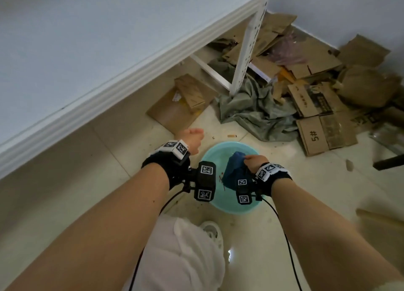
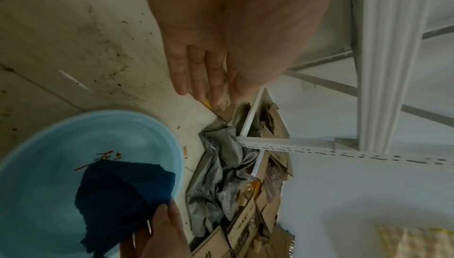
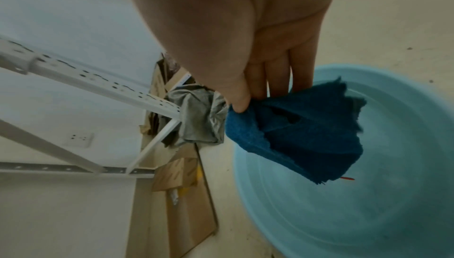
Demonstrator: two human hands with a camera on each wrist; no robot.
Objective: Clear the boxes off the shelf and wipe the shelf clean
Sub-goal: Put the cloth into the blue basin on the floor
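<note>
My right hand (image 1: 254, 159) pinches a dark blue cloth (image 1: 235, 170) by its top edge, and the cloth hangs over a light blue basin (image 1: 209, 153) on the floor. The right wrist view shows thumb and fingers (image 3: 239, 97) holding the blue cloth (image 3: 302, 132) above the basin (image 3: 393, 165). My left hand (image 1: 193, 139) hovers left of the basin with straight fingers (image 2: 196, 74) and holds nothing. The white shelf board (image 1: 76, 50) spans the upper left, bare on top. Flattened cardboard boxes (image 1: 314, 100) lie on the floor at the right.
A white perforated shelf post (image 1: 244, 57) stands beside a crumpled grey-green cloth (image 1: 251, 109). A folded carton (image 1: 181, 102) lies under the shelf. My white-trousered knee (image 1: 185, 253) and shoe (image 1: 211, 231) are below the basin. The tiled floor (image 1: 284, 203) is speckled with dirt.
</note>
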